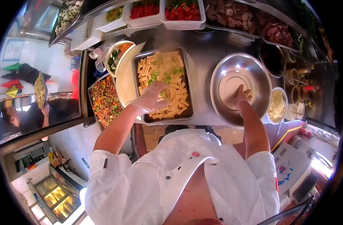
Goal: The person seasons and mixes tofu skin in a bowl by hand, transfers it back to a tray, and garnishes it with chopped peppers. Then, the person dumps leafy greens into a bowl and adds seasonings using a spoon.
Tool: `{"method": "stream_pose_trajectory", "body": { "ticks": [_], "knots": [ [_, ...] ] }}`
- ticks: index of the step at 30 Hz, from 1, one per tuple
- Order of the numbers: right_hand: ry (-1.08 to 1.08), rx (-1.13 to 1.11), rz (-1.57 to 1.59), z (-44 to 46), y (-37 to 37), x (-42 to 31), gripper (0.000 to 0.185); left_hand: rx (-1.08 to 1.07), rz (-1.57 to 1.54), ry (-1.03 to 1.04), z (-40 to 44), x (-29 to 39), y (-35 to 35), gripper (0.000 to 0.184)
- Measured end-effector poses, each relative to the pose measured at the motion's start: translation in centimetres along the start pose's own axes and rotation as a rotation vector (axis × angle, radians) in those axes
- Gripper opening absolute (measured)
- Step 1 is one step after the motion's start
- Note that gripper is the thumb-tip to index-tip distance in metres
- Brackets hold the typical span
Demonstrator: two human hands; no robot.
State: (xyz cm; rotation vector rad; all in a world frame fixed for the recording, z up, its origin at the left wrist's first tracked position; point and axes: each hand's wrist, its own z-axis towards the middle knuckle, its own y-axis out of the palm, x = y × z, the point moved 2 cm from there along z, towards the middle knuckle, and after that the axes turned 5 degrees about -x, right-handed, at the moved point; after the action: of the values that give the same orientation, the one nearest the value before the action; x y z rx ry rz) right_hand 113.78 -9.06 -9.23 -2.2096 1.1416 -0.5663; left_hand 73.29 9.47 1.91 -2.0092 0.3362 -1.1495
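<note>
A metal tray (190, 71) in front of me holds pale yellow strips, which look like bean curd sticks, with green vegetable pieces among them. Over these strips lies my left hand (153, 98) in a clear plastic glove, its fingers apart and touching the food. Some green pieces near the tray's far end look blurred. To the right stands a wide stainless steel bowl (220, 101). My right hand (239, 98) reaches inside this bowl with its fingers spread, and I see nothing in it. Whether its fingertips press on the bowl's bottom I cannot tell.
Left of the tray are a round pale board (122, 80), a tray of mixed brown beans and carrot (104, 99) and a white tub (110, 56). Food containers (182, 24) line the back shelf. A shredded-food bowl (277, 105) stands right. Another person (29, 120) appears beyond the left window.
</note>
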Motion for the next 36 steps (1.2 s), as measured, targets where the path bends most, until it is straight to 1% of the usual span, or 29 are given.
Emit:
{"method": "stream_pose_trajectory", "body": {
  "ticks": [2, 3, 6, 8, 10, 11, 13, 17, 20, 21, 24, 25, 28, 29, 30, 31, 33, 35, 36],
  "knots": [
    [-0.010, 0.014, -0.016, 0.6, 0.4, 0.3, 0.135, 0.053, 0.040, 0.054, 0.7, 0.6, -2.2, 0.049],
    [-0.015, 0.024, -0.023, 0.6, 0.3, 0.4, 0.135, 0.095, 0.060, 0.008, 1.5, 1.1, -3.8, 0.040],
    [-0.020, -0.007, 0.018, -1.2, -1.0, 0.0, 0.135, 0.317, 0.102, 0.223, 6.1, 2.6, -9.0, 0.032],
    [-0.039, 0.037, -0.004, 0.0, -0.4, 0.5, 0.134, 0.488, 0.375, 0.298, 10.4, 5.9, -12.9, 0.024],
    [-0.041, 0.048, -0.006, -0.3, -0.6, 0.5, 0.134, 0.434, 0.310, 0.362, 15.8, 7.7, -15.9, 0.027],
    [-0.032, 0.036, 0.002, -0.7, -1.0, 0.4, 0.134, 0.280, 0.415, 0.158, 18.2, 9.9, -17.5, 0.039],
    [-0.015, 0.004, 0.017, -1.8, -1.8, 0.1, 0.134, 0.081, 0.496, -0.063, 22.2, 11.4, -18.9, 0.061],
    [-0.002, 0.008, -0.006, -1.4, -1.7, 0.4, 0.133, -0.102, 0.430, -0.127, 29.9, 7.8, -17.4, 0.101],
    [-0.003, 0.009, -0.049, -1.2, -2.0, 0.7, 0.132, -0.176, 0.578, -0.268, 30.3, 10.5, -17.1, 0.113],
    [0.000, 0.000, -0.057, -1.5, -2.2, 0.7, 0.132, -0.154, 0.599, -0.259, 30.2, 10.7, -17.1, 0.112],
    [0.013, -0.016, -0.089, -2.2, -2.9, 0.5, 0.131, -0.056, 0.506, -0.228, 29.8, 11.6, -16.9, 0.099],
    [0.018, -0.021, -0.103, -2.4, -3.0, 0.5, 0.131, -0.063, 0.506, -0.213, 30.2, 10.9, -16.8, 0.095],
    [0.019, -0.029, -0.074, -2.7, -3.1, 0.5, 0.130, -0.009, 0.369, -0.212, 30.3, 9.5, -16.9, 0.078],
    [0.021, -0.025, -0.072, -2.7, -3.0, 0.6, 0.130, -0.009, 0.224, -0.232, 31.6, 6.3, -16.8, 0.076],
    [0.022, -0.021, -0.070, -2.4, -2.8, 0.6, 0.130, -0.009, 0.078, -0.251, 31.2, 5.8, -17.3, 0.074],
    [0.022, -0.017, -0.068, -2.2, -2.6, 0.6, 0.130, -0.012, -0.182, -0.304, 30.6, 5.4, -17.9, 0.071],
    [0.001, -0.005, -0.038, -1.7, -2.1, 0.8, 0.131, 0.197, -0.439, -0.327, 29.8, 4.3, -17.6, 0.056],
    [-0.007, -0.004, -0.020, -1.5, -1.9, 1.0, 0.132, 0.201, -0.829, -0.349, 29.5, 3.4, -17.8, 0.023],
    [-0.007, -0.009, -0.017, -1.5, -2.0, 1.0, 0.132, 0.168, -0.837, -0.370, 30.0, 2.4, -18.0, 0.019]
  ]
}}
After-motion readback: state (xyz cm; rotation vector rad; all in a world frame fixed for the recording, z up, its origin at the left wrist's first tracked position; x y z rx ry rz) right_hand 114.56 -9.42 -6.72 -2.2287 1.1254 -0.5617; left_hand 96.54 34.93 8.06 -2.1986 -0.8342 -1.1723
